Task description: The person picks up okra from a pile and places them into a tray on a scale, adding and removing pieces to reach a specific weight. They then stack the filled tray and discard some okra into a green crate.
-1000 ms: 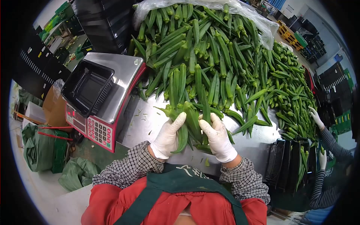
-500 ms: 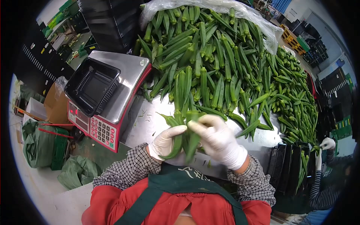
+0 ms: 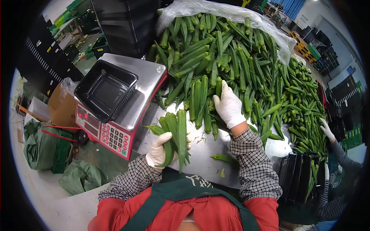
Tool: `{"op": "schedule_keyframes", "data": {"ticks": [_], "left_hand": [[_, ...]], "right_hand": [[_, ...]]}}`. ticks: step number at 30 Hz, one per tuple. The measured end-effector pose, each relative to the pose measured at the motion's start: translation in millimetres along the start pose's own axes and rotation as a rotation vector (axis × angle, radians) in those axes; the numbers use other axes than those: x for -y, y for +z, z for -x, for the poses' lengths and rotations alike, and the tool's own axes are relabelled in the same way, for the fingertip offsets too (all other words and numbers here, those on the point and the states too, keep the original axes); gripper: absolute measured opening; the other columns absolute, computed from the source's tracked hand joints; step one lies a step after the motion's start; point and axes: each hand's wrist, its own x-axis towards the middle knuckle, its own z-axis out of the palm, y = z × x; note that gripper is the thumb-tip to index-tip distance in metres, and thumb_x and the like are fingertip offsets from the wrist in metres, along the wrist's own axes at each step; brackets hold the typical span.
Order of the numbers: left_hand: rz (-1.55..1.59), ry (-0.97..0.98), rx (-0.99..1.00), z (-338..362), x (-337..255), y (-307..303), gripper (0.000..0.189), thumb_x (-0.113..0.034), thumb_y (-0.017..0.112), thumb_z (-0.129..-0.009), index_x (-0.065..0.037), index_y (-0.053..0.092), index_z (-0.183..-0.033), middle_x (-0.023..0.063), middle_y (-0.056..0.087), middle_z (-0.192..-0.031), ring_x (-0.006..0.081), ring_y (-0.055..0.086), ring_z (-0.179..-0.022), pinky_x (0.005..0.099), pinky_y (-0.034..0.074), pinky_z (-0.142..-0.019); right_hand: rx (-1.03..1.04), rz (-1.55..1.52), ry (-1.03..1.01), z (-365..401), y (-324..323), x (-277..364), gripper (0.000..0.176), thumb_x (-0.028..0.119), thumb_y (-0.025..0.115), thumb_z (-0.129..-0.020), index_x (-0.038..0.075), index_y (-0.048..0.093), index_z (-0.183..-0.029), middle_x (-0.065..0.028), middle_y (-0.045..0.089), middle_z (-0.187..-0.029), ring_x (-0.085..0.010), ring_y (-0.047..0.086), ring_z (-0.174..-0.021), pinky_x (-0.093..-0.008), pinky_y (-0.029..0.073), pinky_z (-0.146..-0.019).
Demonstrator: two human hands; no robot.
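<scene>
My left hand (image 3: 158, 151), in a white glove, is closed around a small bunch of green okra pods (image 3: 181, 133), held above the steel table near my apron. The pods point upward and away from me, and one curved pod hangs at the wrist side. My right hand (image 3: 230, 107), also gloved, reaches to the near edge of the big okra heap (image 3: 231, 50). An okra pod (image 3: 219, 87) lies between its thumb and fingers. Several pods (image 3: 198, 102) stand side by side just left of that hand.
Left of the heap, a black plastic tray (image 3: 104, 90) rests on a red-framed scale (image 3: 140, 86). A loose pod (image 3: 223, 158) lies on the steel table (image 3: 204, 150). Clear plastic sheeting (image 3: 227, 9) edges the heap. Right, a co-worker's gloved hand (image 3: 327, 130) is near black trays (image 3: 295, 177).
My right hand has moved from beside my left hand forward to the heap. My left hand keeps its bunch of okra pods. The co-worker's hand has moved up toward the pile.
</scene>
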Motion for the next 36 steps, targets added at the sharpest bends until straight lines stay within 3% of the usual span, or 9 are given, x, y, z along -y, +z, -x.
{"op": "schedule_keyframes", "data": {"ticks": [3,7,11,15,18,21,26,30,36], "left_hand": [[-0.004,0.044,-0.019,5.3,-5.6,7.8,0.055,-0.02,0.06,-0.083,0.0,0.043,-0.131,0.0204,0.055,-0.122,0.0325,0.057,-0.108,0.0482,0.044,-0.096],[-0.048,0.07,-0.009,6.4,-12.1,1.5,0.061,-0.02,0.059,-0.083,0.0,0.037,-0.135,0.021,0.05,-0.129,0.0353,0.051,-0.117,0.0503,0.038,-0.102],[-0.136,0.126,0.005,6.6,-9.8,10.8,0.058,-0.018,0.057,-0.085,0.0,0.036,-0.136,0.02,0.05,-0.129,0.0352,0.05,-0.119,0.0497,0.035,-0.105],[-0.13,0.155,-0.04,7.9,-8.4,10.8,0.054,-0.015,0.055,-0.087,-0.002,0.036,-0.136,0.0183,0.051,-0.128,0.0343,0.049,-0.12,0.0487,0.034,-0.106],[-0.199,0.159,-0.122,4.7,-8.3,19.5,0.057,-0.021,0.058,-0.085,-0.001,0.039,-0.135,0.0197,0.052,-0.127,0.0335,0.052,-0.117,0.0475,0.036,-0.105],[-0.233,0.152,-0.129,-1.8,-8.7,37.3,0.055,-0.021,0.057,-0.085,0.0,0.042,-0.133,0.0192,0.053,-0.127,0.0319,0.052,-0.116,0.0463,0.037,-0.104],[-0.255,0.391,-0.061,-19.2,-2.5,75.4,0.037,-0.001,0.056,-0.089,-0.004,0.052,-0.125,0.0092,0.059,-0.118,0.0198,0.056,-0.109,0.0338,0.044,-0.095],[-0.254,0.536,-0.002,-1.5,-33.7,130.0,0.034,-0.002,0.054,-0.091,-0.003,0.052,-0.125,0.0104,0.06,-0.116,0.0222,0.059,-0.106,0.036,0.047,-0.095],[-0.479,0.645,-0.121,9.4,-160.0,124.0,0.029,-0.006,0.058,-0.09,-0.003,0.053,-0.119,0.0122,0.06,-0.113,0.0243,0.062,-0.1,0.0371,0.052,-0.088]], "right_hand": [[-0.188,-0.313,-0.09,-1.1,-3.1,0.1,0.059,0.025,0.061,-0.082,-0.002,0.041,-0.131,-0.0204,0.06,-0.108,-0.0344,0.062,-0.091,-0.0403,0.051,-0.081],[0.06,-0.314,-0.034,-0.9,-14.7,33.1,0.061,0.029,0.058,-0.084,-0.004,0.04,-0.132,-0.0229,0.059,-0.109,-0.0359,0.061,-0.095,-0.0412,0.05,-0.085],[0.288,-0.03,0.098,1.7,-2.3,63.3,0.09,0.036,0.067,-0.078,-0.003,0.019,-0.143,-0.026,0.055,-0.116,-0.0341,0.06,-0.102,-0.0383,0.05,-0.085],[0.142,-0.491,0.063,-7.0,18.7,24.6,0.079,0.028,0.066,-0.075,-0.004,0.031,-0.138,-0.0274,0.055,-0.118,-0.0377,0.058,-0.105,-0.036,0.048,-0.09],[0.19,-0.939,0.041,0.0,1.1,15.9,0.055,0.014,0.062,-0.079,-0.004,0.045,-0.128,-0.0106,0.06,-0.112,-0.0164,0.057,-0.099,-0.0272,0.045,-0.088],[0.358,-1.265,0.108,24.0,-49.6,41.1,0.05,0.008,0.06,-0.08,-0.003,0.047,-0.127,-0.0058,0.059,-0.11,-0.0116,0.055,-0.094,-0.0259,0.045,-0.085],[0.298,-1.061,-0.161,56.6,-67.2,77.3,0.064,0.009,0.062,-0.079,-0.004,0.036,-0.136,-0.0129,0.047,-0.131,-0.0184,0.044,-0.122,-0.0309,0.034,-0.104],[0.282,-1.17,-0.435,20.5,-104.8,120.7,0.06,0.012,0.061,-0.08,-0.003,0.039,-0.134,-0.0133,0.05,-0.128,-0.0185,0.048,-0.118,-0.0303,0.037,-0.101],[0.556,-1.224,-0.493,-63.4,-98.5,225.5,0.037,0.011,0.058,-0.078,-0.003,0.057,-0.112,-0.0072,0.063,-0.09,-0.0149,0.059,-0.079,-0.0279,0.048,-0.071]]}}
